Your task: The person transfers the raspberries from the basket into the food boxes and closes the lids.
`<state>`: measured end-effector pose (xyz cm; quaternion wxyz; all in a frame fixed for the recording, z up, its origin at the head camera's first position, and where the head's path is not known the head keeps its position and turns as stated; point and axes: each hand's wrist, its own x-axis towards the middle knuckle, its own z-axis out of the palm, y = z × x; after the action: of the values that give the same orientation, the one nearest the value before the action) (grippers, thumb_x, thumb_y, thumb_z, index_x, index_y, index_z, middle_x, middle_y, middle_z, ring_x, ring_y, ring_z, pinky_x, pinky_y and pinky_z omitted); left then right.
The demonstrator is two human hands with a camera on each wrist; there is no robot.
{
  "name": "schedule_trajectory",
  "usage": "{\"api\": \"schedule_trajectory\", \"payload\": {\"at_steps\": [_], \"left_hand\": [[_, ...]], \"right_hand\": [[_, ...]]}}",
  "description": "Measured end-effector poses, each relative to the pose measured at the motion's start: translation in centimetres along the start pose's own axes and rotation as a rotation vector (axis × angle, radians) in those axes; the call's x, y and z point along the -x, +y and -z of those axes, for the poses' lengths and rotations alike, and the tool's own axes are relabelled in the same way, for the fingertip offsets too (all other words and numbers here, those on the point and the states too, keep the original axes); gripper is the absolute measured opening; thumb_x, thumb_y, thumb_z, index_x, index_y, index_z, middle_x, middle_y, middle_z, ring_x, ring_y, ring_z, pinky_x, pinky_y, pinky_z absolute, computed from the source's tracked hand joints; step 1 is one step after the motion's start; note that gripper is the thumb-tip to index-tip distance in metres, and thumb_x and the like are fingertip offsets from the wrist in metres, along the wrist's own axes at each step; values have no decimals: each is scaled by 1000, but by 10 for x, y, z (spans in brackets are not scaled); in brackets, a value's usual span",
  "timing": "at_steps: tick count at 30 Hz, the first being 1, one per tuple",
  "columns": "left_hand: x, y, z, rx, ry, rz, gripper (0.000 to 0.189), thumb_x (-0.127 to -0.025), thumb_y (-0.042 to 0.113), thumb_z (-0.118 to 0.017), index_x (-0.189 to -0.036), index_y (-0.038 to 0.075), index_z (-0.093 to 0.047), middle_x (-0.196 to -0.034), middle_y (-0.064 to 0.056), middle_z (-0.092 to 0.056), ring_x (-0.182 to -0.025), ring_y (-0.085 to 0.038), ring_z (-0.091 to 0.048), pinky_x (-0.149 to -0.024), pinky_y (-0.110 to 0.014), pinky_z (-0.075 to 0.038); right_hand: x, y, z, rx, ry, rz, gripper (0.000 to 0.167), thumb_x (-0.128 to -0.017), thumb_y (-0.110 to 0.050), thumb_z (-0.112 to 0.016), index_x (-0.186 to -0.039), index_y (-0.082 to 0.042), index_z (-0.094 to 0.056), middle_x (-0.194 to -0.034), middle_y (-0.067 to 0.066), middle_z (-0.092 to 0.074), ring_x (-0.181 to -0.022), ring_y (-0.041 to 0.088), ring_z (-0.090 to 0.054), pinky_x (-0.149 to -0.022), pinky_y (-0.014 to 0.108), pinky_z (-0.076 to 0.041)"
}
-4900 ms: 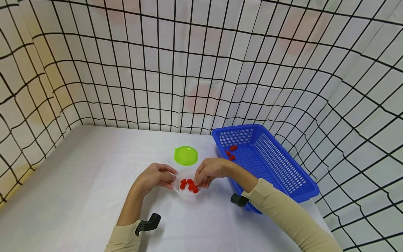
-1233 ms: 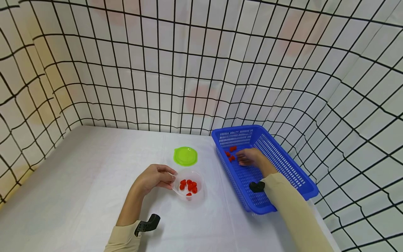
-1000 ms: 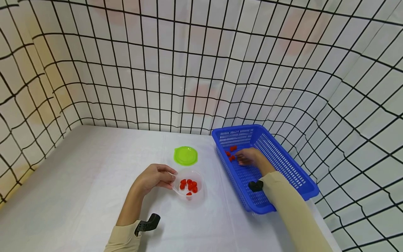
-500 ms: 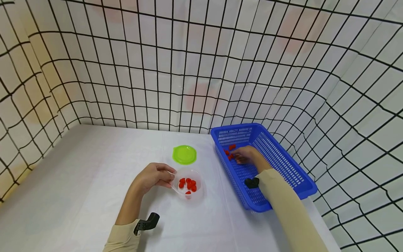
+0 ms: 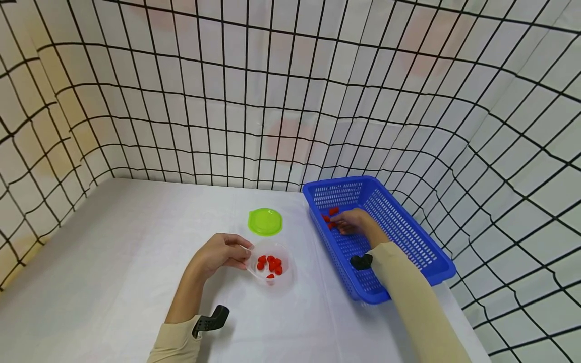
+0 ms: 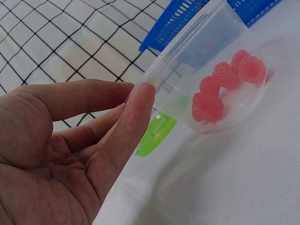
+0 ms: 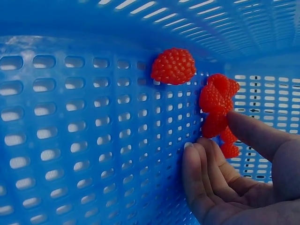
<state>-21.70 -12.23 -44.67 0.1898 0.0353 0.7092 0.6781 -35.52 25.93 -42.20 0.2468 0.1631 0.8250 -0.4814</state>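
My left hand (image 5: 222, 254) pinches the rim of a clear plastic bowl (image 6: 234, 23) between thumb and fingers. Several red raspberries (image 6: 225, 75) lie in the bowl, which appears tilted in the left wrist view. Inside the blue basket (image 5: 386, 297), my right hand (image 7: 239, 178) reaches toward a cluster of raspberries (image 7: 217, 96) by the basket's far-left part. Its thumb and fingertips are right at one raspberry (image 7: 214, 124), spread to either side of it. Another raspberry (image 7: 173, 66) lies apart from that cluster.
A green lid (image 5: 265, 222) lies on the white table (image 5: 136, 242) behind the bowl. The basket stands at the right side of the table. Black netting (image 5: 245, 101) over white sheeting surrounds the back and sides.
From the bowl, my right hand has moved right into the basket, then a little left to the raspberries there. One more raspberry shows near the bowl's front. My left hand keeps its grip.
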Motion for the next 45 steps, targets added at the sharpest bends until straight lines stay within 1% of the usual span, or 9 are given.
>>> {"api": "schedule_trajectory", "payload": {"at_steps": [7, 13, 20, 25, 30, 34, 38, 42, 45], "left_hand": [[-1, -1, 0, 3, -3, -5, 32, -93, 6, -65, -119, -12, -64, -97, -13, -69, -70, -18, -68, -71, -32, -64], [0, 0, 0, 0, 5, 4, 32, -93, 7, -65, -119, -12, -64, -97, -13, -69, -70, -18, -68, -71, -32, -64], [0, -2, 0, 5, 4, 5, 31, -92, 7, -66, -118, -12, -65, -95, -12, -69, -70, -18, -68, -71, -32, -64], [1, -3, 0, 6, 7, 14, 30, -92, 6, -65, -117, -11, -65, -95, -12, -69, -69, -18, -68, -71, -31, -64], [0, -2, 0, 0, 6, 6, 31, -92, 7, -65, -118, -12, -65, -94, -12, -69, -69, -18, -68, -71, -31, -64], [-1, -2, 0, 4, 4, 8, 32, -92, 7, -66, -118, -12, -65, -95, -12, -69, -69, -18, -68, -71, -31, -64], [-1, -1, -1, 7, 4, 9, 32, -92, 7, -66, -118, -12, -64, -94, -11, -69, -69, -18, -68, -71, -31, -64], [0, -1, -1, 6, 4, 4, 32, -92, 7, -66, -118, -12, -64, -94, -10, -68, -69, -18, -68, -71, -31, -64], [0, -1, -1, 4, 5, 0, 32, -92, 6, -66, -118, -12, -64, -94, -11, -68, -69, -18, -68, -71, -31, -64]], "right_hand": [[0, 0, 1, -9, -18, 12, 38, -98, -18, -66, -127, 6, -63, -95, 9, -64, -75, 15, -63, -85, 28, -60], [0, 1, 3, -27, -6, 9, 38, -97, -17, -66, -127, 6, -62, -96, 10, -65, -75, 16, -65, -87, 30, -61], [0, 2, 4, -20, 15, 47, 32, -97, -14, -63, -121, 8, -63, -89, 10, -66, -70, 16, -66, -77, 30, -63], [-1, 2, 3, -4, 15, 50, 29, -98, -13, -61, -117, 9, -64, -84, 10, -66, -66, 16, -66, -73, 30, -63], [-2, 2, 5, 6, 8, 50, 31, -99, -12, -58, -120, 10, -65, -87, 13, -68, -70, 18, -69, -76, 32, -64], [1, 3, 10, 8, -11, 50, 33, -100, -11, -56, -123, 12, -63, -92, 15, -69, -74, 20, -71, -80, 33, -64], [5, 1, 14, -15, -33, 52, 32, -101, -10, -56, -124, 12, -62, -94, 14, -68, -75, 18, -70, -82, 32, -63], [11, -5, 16, -22, -36, 98, 33, -100, -9, -57, -124, 12, -62, -96, 15, -70, -74, 18, -70, -81, 32, -63], [19, -14, 15, -11, -37, 149, 33, -99, -9, -59, -124, 12, -62, -99, 17, -71, -76, 19, -72, -84, 35, -63]]}}
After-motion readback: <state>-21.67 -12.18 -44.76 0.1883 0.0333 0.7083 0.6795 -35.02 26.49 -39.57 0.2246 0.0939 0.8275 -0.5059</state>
